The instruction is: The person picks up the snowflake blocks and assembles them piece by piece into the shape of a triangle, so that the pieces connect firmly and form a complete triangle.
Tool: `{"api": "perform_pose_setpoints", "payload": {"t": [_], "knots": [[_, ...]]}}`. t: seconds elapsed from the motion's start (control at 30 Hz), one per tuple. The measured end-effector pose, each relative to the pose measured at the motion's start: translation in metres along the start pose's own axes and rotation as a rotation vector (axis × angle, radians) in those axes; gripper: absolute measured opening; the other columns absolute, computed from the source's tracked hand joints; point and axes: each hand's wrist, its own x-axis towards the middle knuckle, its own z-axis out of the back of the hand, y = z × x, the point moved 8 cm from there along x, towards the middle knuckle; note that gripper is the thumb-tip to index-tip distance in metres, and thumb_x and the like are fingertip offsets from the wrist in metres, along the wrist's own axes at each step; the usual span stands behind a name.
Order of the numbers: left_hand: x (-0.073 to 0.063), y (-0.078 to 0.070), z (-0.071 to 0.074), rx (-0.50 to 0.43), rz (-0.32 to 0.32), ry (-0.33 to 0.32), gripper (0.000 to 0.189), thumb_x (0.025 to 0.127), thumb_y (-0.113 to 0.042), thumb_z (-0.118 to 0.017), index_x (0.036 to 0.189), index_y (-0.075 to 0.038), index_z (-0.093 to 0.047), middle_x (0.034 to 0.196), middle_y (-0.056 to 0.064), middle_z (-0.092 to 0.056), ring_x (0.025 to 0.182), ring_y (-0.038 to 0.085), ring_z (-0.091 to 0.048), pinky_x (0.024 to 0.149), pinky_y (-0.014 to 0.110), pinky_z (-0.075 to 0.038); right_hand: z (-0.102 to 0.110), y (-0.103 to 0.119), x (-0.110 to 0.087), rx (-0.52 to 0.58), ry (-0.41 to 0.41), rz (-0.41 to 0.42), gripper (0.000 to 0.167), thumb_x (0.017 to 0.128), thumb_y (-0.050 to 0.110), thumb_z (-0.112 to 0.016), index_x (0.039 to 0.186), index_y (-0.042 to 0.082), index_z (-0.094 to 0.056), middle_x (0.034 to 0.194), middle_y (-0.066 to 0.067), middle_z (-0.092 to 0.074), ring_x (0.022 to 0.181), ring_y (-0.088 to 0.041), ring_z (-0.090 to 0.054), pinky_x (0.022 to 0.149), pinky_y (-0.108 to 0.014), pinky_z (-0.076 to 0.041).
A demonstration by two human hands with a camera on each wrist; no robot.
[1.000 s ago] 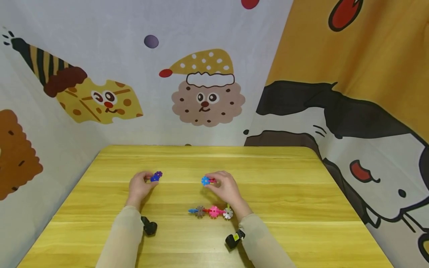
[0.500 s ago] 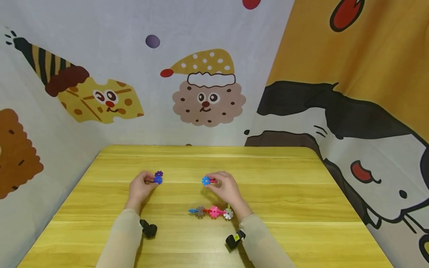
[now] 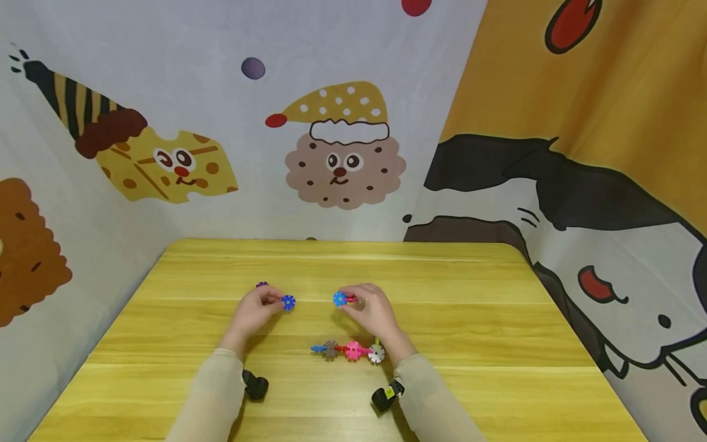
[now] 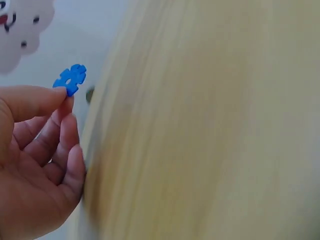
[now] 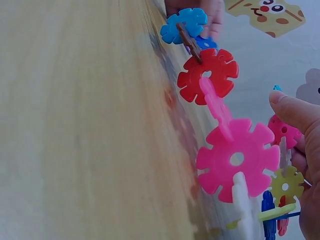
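Observation:
My left hand (image 3: pixel 255 313) pinches a dark blue plastic snowflake disc (image 3: pixel 288 302) between thumb and fingertips; the left wrist view shows the notched blue disc (image 4: pixel 71 79) standing out past the thumb. Opposite, my right hand (image 3: pixel 374 309) pinches the end of a snowflake-disc chain, where a light blue disc (image 3: pixel 340 299) faces the left hand. In the right wrist view a pink disc (image 5: pixel 281 131) sits by the right thumb, with a gold disc (image 5: pixel 287 184) below. Nearer the body runs a row of joined discs, including a red disc (image 5: pixel 207 76) and a large pink disc (image 5: pixel 237 159).
A purple disc (image 3: pixel 262 284) lies behind the left hand, mostly hidden by it. The wooden table (image 3: pixel 475 294) ends at a cartoon-printed curtain (image 3: pixel 221 110). Black wrist cameras (image 3: pixel 256 387) hang close over the tabletop.
My left hand has moved right, carrying the blue disc away from the purple one, which stays behind, and closer to the right hand. The right hand and chain have stayed nearly still.

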Motion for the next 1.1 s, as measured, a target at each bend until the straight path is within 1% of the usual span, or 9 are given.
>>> {"api": "perform_pose_setpoints", "payload": {"t": [0.13, 0.27, 0.37, 0.43, 0.6, 0.7, 0.83, 1.0, 1.1], "knots": [[0.0, -0.022, -0.019, -0.07, -0.063, 0.053, 0.011, 0.09, 0.002, -0.068, 0.1, 0.001, -0.068, 0.091, 0.009, -0.067, 0.084, 0.019, -0.06, 0.075, 0.029, -0.049, -0.001, -0.001, 0.0, -0.012, -0.005, 0.01, 0.037, 0.076, 0.012, -0.086, 0.111, 0.008, -0.073, 0.099, -0.002, -0.074, 0.088, -0.016, -0.065, 0.091, -0.039, -0.05], [0.0, -0.044, -0.035, -0.115, -0.156, 0.092, 0.01, 0.09, 0.002, -0.069, 0.1, -0.001, -0.069, 0.091, 0.007, -0.067, 0.083, 0.018, -0.061, 0.074, 0.028, -0.051, -0.001, -0.002, 0.0, -0.019, -0.004, 0.013, 0.038, 0.076, 0.012, -0.086, 0.111, 0.008, -0.073, 0.099, -0.002, -0.073, 0.088, -0.015, -0.064, 0.09, -0.039, -0.05], [0.0, -0.058, -0.041, -0.131, -0.203, 0.087, 0.011, 0.089, 0.001, -0.07, 0.1, -0.003, -0.07, 0.09, 0.006, -0.068, 0.082, 0.019, -0.061, 0.073, 0.028, -0.052, -0.002, -0.003, 0.0, -0.02, 0.006, 0.012, 0.036, 0.077, 0.014, -0.086, 0.111, 0.009, -0.074, 0.099, -0.001, -0.074, 0.089, -0.015, -0.064, 0.089, -0.037, -0.051], [0.0, -0.062, -0.043, -0.131, -0.221, 0.069, 0.011, 0.089, 0.001, -0.071, 0.099, -0.005, -0.071, 0.09, 0.005, -0.069, 0.082, 0.018, -0.062, 0.073, 0.028, -0.052, -0.003, -0.005, 0.0, -0.017, 0.019, 0.004, 0.035, 0.079, 0.017, -0.085, 0.111, 0.01, -0.074, 0.1, -0.001, -0.073, 0.09, -0.014, -0.064, 0.089, -0.036, -0.051], [0.0, -0.067, -0.047, -0.128, -0.249, 0.031, 0.011, 0.088, 0.0, -0.073, 0.097, -0.006, -0.073, 0.09, 0.004, -0.07, 0.082, 0.018, -0.065, 0.074, 0.028, -0.054, -0.003, -0.005, -0.001, -0.013, 0.034, -0.005, 0.035, 0.08, 0.018, -0.084, 0.112, 0.01, -0.074, 0.102, -0.001, -0.073, 0.093, -0.014, -0.063, 0.089, -0.035, -0.051], [0.001, -0.068, -0.048, -0.13, -0.246, 0.01, 0.011, 0.088, 0.0, -0.073, 0.096, -0.007, -0.074, 0.09, 0.003, -0.071, 0.082, 0.018, -0.066, 0.075, 0.029, -0.056, -0.003, -0.003, -0.001, -0.012, 0.032, -0.001, 0.035, 0.08, 0.017, -0.084, 0.112, 0.009, -0.074, 0.101, -0.001, -0.073, 0.092, -0.015, -0.063, 0.088, -0.036, -0.052], [0.001, -0.071, -0.05, -0.147, -0.26, -0.011, 0.011, 0.087, 0.001, -0.073, 0.095, -0.007, -0.074, 0.09, 0.003, -0.072, 0.083, 0.018, -0.067, 0.077, 0.03, -0.056, -0.002, -0.002, 0.0, -0.012, 0.036, 0.004, 0.034, 0.081, 0.017, -0.084, 0.112, 0.008, -0.074, 0.101, -0.002, -0.073, 0.093, -0.016, -0.064, 0.088, -0.036, -0.052], [-0.001, -0.073, -0.053, -0.17, -0.27, -0.036, 0.01, 0.086, 0.002, -0.074, 0.092, -0.006, -0.074, 0.088, 0.006, -0.071, 0.081, 0.02, -0.066, 0.075, 0.029, -0.056, -0.002, -0.001, 0.0, -0.003, 0.031, 0.007, 0.034, 0.08, 0.015, -0.084, 0.112, 0.007, -0.073, 0.1, -0.002, -0.073, 0.092, -0.017, -0.063, 0.088, -0.037, -0.051], [-0.002, -0.073, -0.054, -0.169, -0.275, -0.059, 0.009, 0.086, 0.002, -0.075, 0.09, -0.006, -0.074, 0.087, 0.006, -0.071, 0.079, 0.02, -0.066, 0.073, 0.028, -0.055, -0.003, -0.002, -0.001, -0.004, 0.034, 0.006, 0.034, 0.081, 0.016, -0.083, 0.112, 0.007, -0.073, 0.1, -0.002, -0.073, 0.093, -0.016, -0.063, 0.088, -0.037, -0.051]]}}
